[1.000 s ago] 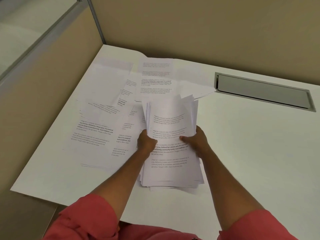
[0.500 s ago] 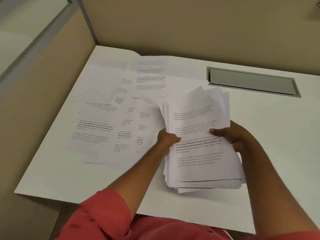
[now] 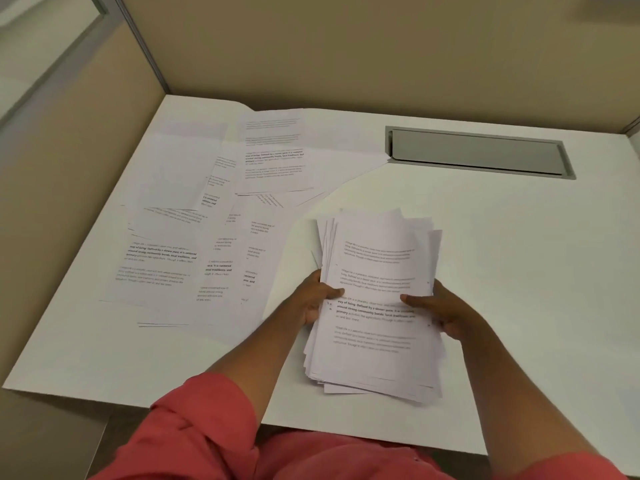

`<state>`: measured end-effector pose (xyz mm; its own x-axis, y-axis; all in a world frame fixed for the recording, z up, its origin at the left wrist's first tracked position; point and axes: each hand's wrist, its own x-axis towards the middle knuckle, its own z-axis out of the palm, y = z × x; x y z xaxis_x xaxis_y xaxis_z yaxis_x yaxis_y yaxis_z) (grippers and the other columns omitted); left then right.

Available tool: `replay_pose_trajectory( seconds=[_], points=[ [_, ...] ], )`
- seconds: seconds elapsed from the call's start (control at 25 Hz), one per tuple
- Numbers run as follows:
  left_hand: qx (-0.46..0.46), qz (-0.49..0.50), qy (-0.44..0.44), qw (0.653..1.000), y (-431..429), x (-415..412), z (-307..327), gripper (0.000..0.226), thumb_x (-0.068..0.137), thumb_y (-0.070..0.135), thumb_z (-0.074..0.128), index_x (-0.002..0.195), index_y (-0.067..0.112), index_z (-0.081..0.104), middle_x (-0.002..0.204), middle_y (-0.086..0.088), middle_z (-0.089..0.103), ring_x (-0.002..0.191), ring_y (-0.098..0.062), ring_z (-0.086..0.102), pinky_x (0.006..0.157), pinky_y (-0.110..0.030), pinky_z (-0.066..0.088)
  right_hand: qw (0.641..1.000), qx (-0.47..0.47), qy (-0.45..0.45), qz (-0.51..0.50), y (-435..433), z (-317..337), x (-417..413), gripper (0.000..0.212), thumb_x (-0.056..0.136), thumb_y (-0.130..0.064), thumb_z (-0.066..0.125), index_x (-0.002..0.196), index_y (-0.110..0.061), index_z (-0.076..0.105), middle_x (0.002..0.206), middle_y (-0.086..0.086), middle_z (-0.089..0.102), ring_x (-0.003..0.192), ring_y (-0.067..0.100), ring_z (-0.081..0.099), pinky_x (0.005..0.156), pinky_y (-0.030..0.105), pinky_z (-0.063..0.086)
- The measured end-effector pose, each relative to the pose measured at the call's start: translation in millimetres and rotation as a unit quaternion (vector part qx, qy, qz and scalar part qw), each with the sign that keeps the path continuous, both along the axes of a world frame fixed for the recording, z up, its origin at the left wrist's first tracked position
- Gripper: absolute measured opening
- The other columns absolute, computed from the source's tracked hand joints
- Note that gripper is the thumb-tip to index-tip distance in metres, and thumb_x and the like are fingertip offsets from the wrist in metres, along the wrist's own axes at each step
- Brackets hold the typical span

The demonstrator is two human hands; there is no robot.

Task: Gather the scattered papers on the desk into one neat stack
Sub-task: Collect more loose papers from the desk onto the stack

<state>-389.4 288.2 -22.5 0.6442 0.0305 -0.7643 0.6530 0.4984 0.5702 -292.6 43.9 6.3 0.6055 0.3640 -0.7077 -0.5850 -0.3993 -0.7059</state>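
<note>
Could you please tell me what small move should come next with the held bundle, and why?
Probably square the bundle by tapping its near edge on the desk. The left hand and right hand grip its sides, but its sheets are fanned, with uneven corners top and bottom. Loose papers lie to the left, easier to add onto a squared stack.

Light is even, diffuse and moderately bright, falling from above. There is a faint, soft shadow under the near edge of the stack (image 3: 377,306) on the white counter (image 3: 502,271). No glare noted. Left of the stack, loose sheets (image 3: 166,265) nearly merge with the counter: low contrast. Print is soft and mostly illegible. Far left of the stack, the partition post (image 3: 145,46) leans strongly: wide-angle distortion.
</note>
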Motion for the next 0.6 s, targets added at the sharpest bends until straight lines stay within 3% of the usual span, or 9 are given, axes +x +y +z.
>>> replay_pose_trajectory(
  seconds=[0.08, 0.12, 0.2, 0.28, 0.32, 0.44, 0.52, 0.6],
  points=[
    [-0.006, 0.019, -0.002, 1.000, 1, -2, 1, 0.061, 0.082, -0.011, 0.065, 0.136, 0.011, 0.048, 0.126, -0.017, 0.063, 0.111, -0.038, 0.062, 0.088, -0.059, 0.051, 0.986, -0.131, -0.067, 0.080, -5, -14, 4, 0.113, 0.041, -0.056, 0.091, 0.138, -0.024, 0.043, 0.130, 0.008, 0.059, 0.115, 0.030, 0.060, 0.098, 0.049, 0.050],
    [-0.008, 0.025, -0.007, 1.000, 3, -4, 1, 0.060, 0.082, -0.009, 0.065, 0.136, 0.011, 0.048, 0.126, -0.017, 0.063, 0.111, -0.038, 0.062, 0.089, -0.060, 0.050, 0.961, -0.221, -0.109, 0.126, -6, -19, 9, 0.109, 0.045, -0.066, 0.086, 0.138, -0.026, 0.043, 0.132, 0.010, 0.054, 0.119, 0.031, 0.055, 0.100, 0.049, 0.047],
    [-0.010, 0.034, -0.025, 0.999, 3, -7, 5, 0.053, 0.085, -0.008, 0.063, 0.133, 0.011, 0.050, 0.123, -0.016, 0.064, 0.110, -0.037, 0.062, 0.092, -0.060, 0.048, 0.926, -0.286, -0.193, 0.151, -5, -20, 14, 0.082, 0.070, -0.057, 0.077, 0.135, -0.016, 0.047, 0.123, 0.010, 0.053, 0.114, 0.029, 0.053, 0.094, 0.042, 0.048],
    [-0.011, 0.036, -0.052, 0.998, 2, -9, 11, 0.047, 0.087, -0.007, 0.060, 0.127, 0.014, 0.051, 0.118, -0.012, 0.066, 0.108, -0.035, 0.063, 0.094, -0.058, 0.048, 0.959, -0.200, -0.175, 0.095, -2, -19, 14, 0.061, 0.081, -0.040, 0.075, 0.126, -0.008, 0.048, 0.105, 0.004, 0.058, 0.098, 0.023, 0.056, 0.073, 0.029, 0.049],
    [-0.004, 0.039, -0.063, 0.997, 1, -11, 13, 0.045, 0.087, -0.007, 0.060, 0.124, 0.016, 0.051, 0.116, -0.010, 0.066, 0.106, -0.033, 0.063, 0.093, -0.056, 0.049, 0.970, -0.167, -0.157, 0.078, -2, -19, 14, 0.057, 0.081, -0.037, 0.076, 0.122, -0.009, 0.047, 0.106, 0.005, 0.058, 0.097, 0.022, 0.056, 0.069, 0.026, 0.048],
    [0.037, 0.052, -0.098, 0.993, 0, -14, 26, 0.044, 0.087, -0.008, 0.060, 0.118, 0.021, 0.051, 0.115, -0.006, 0.065, 0.104, -0.027, 0.064, 0.087, -0.049, 0.053, 0.972, -0.149, -0.174, 0.056, 2, -25, 12, 0.063, 0.072, -0.046, 0.081, 0.112, -0.014, 0.044, 0.119, 0.009, 0.055, 0.104, 0.024, 0.057, 0.078, 0.035, 0.052],
    [0.058, 0.052, -0.124, 0.989, 2, -14, 37, 0.045, 0.087, -0.008, 0.059, 0.120, 0.022, 0.050, 0.119, -0.007, 0.064, 0.107, -0.027, 0.063, 0.086, -0.046, 0.055, 0.982, -0.107, -0.153, 0.006, 10, -24, 10, 0.064, 0.075, -0.043, 0.080, 0.115, -0.014, 0.040, 0.117, 0.006, 0.057, 0.102, 0.022, 0.058, 0.075, 0.032, 0.050],
    [0.074, 0.040, -0.147, 0.986, 9, -13, 47, 0.047, 0.088, -0.007, 0.059, 0.124, 0.020, 0.048, 0.124, -0.010, 0.062, 0.111, -0.029, 0.062, 0.088, -0.045, 0.055, 0.990, -0.041, -0.123, -0.048, 19, -22, 6, 0.069, 0.074, -0.041, 0.081, 0.120, -0.016, 0.035, 0.116, 0.003, 0.057, 0.104, 0.021, 0.060, 0.081, 0.034, 0.051]
  ],
)
